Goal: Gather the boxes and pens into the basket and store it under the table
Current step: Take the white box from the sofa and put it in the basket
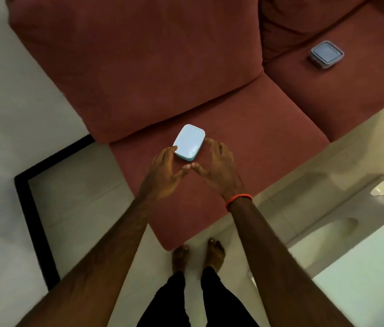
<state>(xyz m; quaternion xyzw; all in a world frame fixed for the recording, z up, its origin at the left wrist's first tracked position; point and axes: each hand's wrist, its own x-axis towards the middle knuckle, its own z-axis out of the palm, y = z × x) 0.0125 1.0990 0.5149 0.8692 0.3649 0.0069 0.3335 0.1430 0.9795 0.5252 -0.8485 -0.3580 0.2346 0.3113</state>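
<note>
fingers [171,151] spread and unclenched on both hands, left hand [162,172] and right hand [217,165] flanking the blue box [189,142] on the sofa [245,138] seat. second box [326,54] lies well apart on the sofa. advisable: close on both long sides, lift level.

Sofa [210,67] cut by top and right picture edges; we see no armrest end. Glass table [363,279] cut by right and bottom edges; legs only a blur through glass. Grey box [326,53] near sofa's right edge: contents too small, we cannot tell. Pale blue box [189,142] near seat's front edge: left hand [162,171] fingertips cover its near-left corner; contact of right hand [217,166] unclear. Both forearms run off bottom edge.
</note>
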